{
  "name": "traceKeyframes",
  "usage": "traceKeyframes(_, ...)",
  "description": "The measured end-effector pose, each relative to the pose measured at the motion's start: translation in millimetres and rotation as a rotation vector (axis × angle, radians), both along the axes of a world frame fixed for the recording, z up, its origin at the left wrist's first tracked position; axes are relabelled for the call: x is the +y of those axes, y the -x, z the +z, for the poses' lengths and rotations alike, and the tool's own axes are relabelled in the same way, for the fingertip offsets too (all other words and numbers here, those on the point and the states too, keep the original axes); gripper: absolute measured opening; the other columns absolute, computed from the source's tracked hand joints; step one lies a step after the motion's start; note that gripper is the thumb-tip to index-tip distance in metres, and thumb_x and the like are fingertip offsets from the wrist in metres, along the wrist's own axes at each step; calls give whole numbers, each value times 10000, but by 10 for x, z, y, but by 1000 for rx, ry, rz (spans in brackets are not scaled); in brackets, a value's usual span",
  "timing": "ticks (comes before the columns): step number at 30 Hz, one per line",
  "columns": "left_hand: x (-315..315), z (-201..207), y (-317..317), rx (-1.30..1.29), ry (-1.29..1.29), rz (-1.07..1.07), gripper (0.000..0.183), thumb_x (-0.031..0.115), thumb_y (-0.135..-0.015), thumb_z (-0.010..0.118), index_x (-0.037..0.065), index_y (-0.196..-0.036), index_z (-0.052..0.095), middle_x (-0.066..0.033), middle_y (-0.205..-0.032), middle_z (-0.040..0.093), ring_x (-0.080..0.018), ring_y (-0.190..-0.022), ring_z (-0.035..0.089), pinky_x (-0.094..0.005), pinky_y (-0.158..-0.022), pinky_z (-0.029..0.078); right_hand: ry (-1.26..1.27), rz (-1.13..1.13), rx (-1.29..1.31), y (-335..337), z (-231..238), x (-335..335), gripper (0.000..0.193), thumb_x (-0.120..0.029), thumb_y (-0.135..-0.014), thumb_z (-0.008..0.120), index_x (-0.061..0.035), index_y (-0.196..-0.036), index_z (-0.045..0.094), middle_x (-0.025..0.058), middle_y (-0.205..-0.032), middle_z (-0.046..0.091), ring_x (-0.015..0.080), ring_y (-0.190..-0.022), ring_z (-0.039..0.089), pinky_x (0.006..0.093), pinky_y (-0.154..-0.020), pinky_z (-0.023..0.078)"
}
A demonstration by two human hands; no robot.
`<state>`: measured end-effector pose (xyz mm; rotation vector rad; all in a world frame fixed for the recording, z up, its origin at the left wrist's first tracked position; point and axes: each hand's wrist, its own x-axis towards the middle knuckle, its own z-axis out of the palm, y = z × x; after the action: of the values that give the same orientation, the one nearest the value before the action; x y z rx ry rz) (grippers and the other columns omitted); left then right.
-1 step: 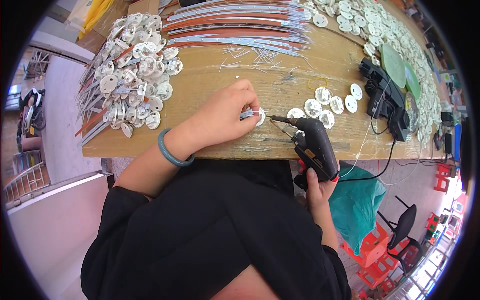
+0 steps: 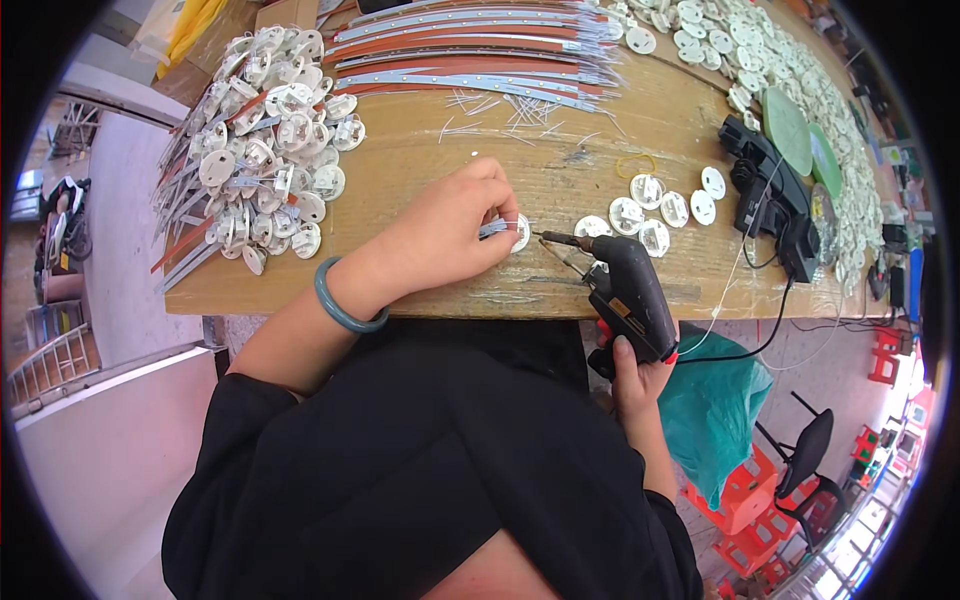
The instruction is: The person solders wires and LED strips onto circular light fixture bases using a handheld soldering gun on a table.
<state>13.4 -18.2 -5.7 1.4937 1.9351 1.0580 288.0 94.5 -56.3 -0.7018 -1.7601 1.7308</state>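
My left hand (image 2: 455, 222), a greenish bangle (image 2: 340, 298) on its wrist, is closed in a pinch above the table. Between its fingers is the end of a pale LED strip (image 2: 493, 229) with thin wires, beside a small white round disc (image 2: 523, 233). The fingers partly hide both. My right hand (image 2: 637, 380) is wrapped round the grip of a black soldering gun (image 2: 638, 295). Its tip points left, just right of the disc; I cannot tell whether it touches. Several white discs (image 2: 627, 216) lie to the right, close to the gun.
A heap of white discs with strips (image 2: 270, 150) stands at left. Orange and pale LED strips (image 2: 460, 75) lie across the back, loose wire bits (image 2: 525, 110) before them. Right are a black device (image 2: 770, 195), green dishes (image 2: 788, 132) and more discs (image 2: 745, 50). A cord (image 2: 740, 352) trails below.
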Motion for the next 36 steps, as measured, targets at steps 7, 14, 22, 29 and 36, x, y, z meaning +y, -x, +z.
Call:
traceKeyframes(7, 5, -22, -1, -1, -14, 26, 100, 53, -790, 655, -3, -826, 580, -83, -896, 537, -183, -720, 536, -294, -654, 457, -79, 2, -9, 11, -35, -2, 387, -27, -844, 641, 59, -1183, 474, 161, -995, 662, 189, -876, 654, 302, -807, 508)
traceKeyframes(14, 25, -25, -18, 73, -5, 42, 103, 51, -772, 655, -5, -813, 579, -101, -883, 552, -207, -707, 565, -316, -647, 474, -41, -28, -12, 62, 1, -34, 349, -24, -830, 674, 48, -1129, 508, 130, -955, 668, 167, -882, 634, 296, -828, 486)
traceKeyframes(22, 27, -25, -17, 94, 0, 36, 103, 50, -755, 652, -3, -813, 585, -110, -879, 560, -238, -724, 582, -329, -662, 484, -136, -20, -48, 34, -62, -8, 373, -27, -807, 700, 44, -1127, 522, 121, -997, 654, 159, -902, 611, 286, -832, 467)
traceKeyframes(29, 29, -13, -13, 110, 12, 23, 108, 51, -751, 652, 0, -816, 582, -110, -878, 559, -249, -731, 583, -335, -669, 486, -353, 30, -58, 32, -83, 27, 396, -29, -792, 713, 32, -1136, 527, 128, -1008, 623, 177, -885, 610, 298, -817, 471)
traceKeyframes(36, 40, -2, -45, 142, 7, 43, 107, 57, -755, 652, 7, -815, 579, -108, -884, 560, -258, -735, 595, -344, -665, 490, -414, 21, -61, 45, -67, 8, 394, -40, -787, 727, 25, -1125, 535, 123, -994, 618, 177, -867, 611, 302, -801, 476)
